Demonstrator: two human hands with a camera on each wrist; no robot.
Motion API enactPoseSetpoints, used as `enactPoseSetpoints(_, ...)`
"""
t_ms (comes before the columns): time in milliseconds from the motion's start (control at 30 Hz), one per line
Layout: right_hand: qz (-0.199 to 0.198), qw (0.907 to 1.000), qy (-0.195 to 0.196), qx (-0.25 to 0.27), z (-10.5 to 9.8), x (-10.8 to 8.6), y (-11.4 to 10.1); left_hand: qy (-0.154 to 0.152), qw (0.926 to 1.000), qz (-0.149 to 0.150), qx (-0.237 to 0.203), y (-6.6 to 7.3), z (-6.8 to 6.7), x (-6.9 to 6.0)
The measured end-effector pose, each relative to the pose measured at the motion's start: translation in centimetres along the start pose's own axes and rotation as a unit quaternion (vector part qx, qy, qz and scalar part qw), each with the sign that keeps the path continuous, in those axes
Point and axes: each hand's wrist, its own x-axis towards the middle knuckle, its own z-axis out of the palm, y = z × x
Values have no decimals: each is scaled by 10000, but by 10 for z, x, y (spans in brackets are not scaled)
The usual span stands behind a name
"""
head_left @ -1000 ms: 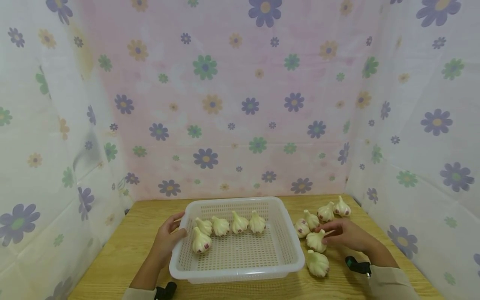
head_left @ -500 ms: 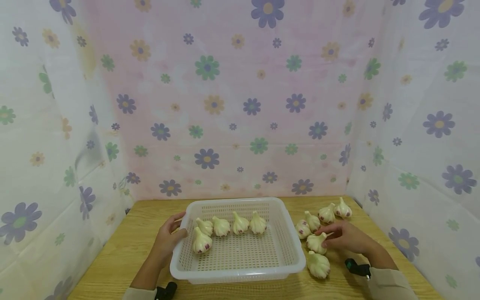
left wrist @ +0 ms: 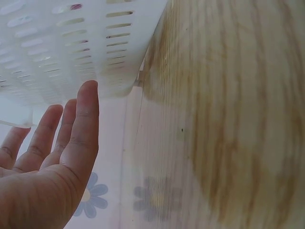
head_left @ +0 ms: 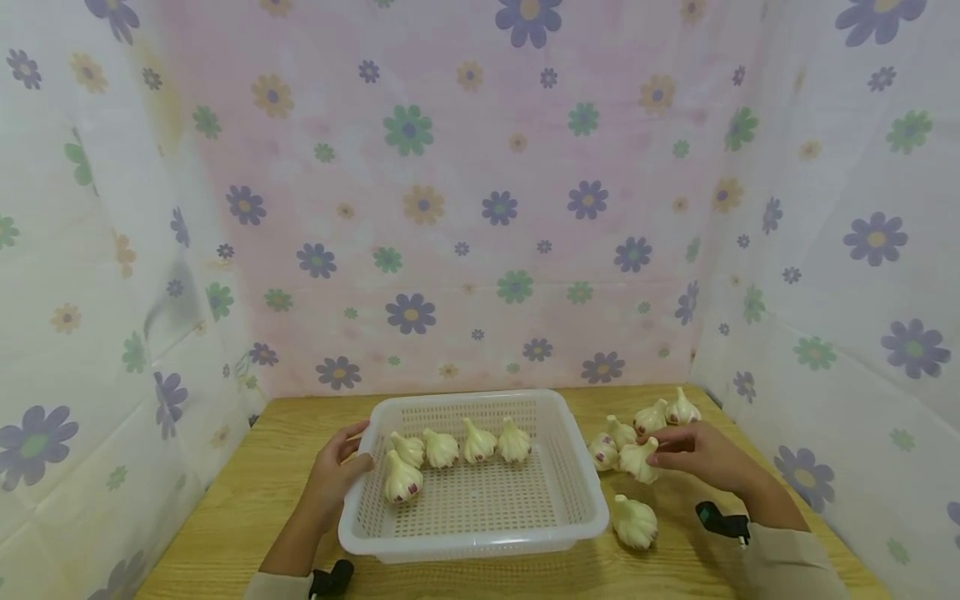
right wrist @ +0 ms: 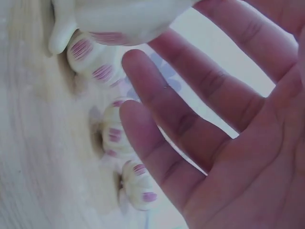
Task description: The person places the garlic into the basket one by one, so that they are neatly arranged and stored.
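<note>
One purple-streaked garlic bulb (head_left: pixel 637 463) in right fingers (head_left: pixel 677 434), near white basket (head_left: pixel 480 543)

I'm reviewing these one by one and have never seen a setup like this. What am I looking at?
There's no machine here, just a person working bare-handed. The wide pictures are taken from the head, looking forward and down; the two close ones are taken from the left and right wrists. On the wooden table sits a white basket with five garlic bulbs inside. The left hand holds the basket's left edge. The right hand pinches another bulb, and five more bulbs lie beyond the basket's right side.
</note>
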Motion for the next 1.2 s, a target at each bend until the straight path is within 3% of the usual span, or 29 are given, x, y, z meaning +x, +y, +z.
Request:
enactPoseSetpoints(600, -110, 9921, 1047, -683, 6, 9, -45, 38, 10000, -21, -4, 5, -1, -1)
enactPoseSetpoints(1200, -177, 9862, 1151, -1180, 13, 37, -70, -6, 10000, 18, -45, 2, 1, 0)
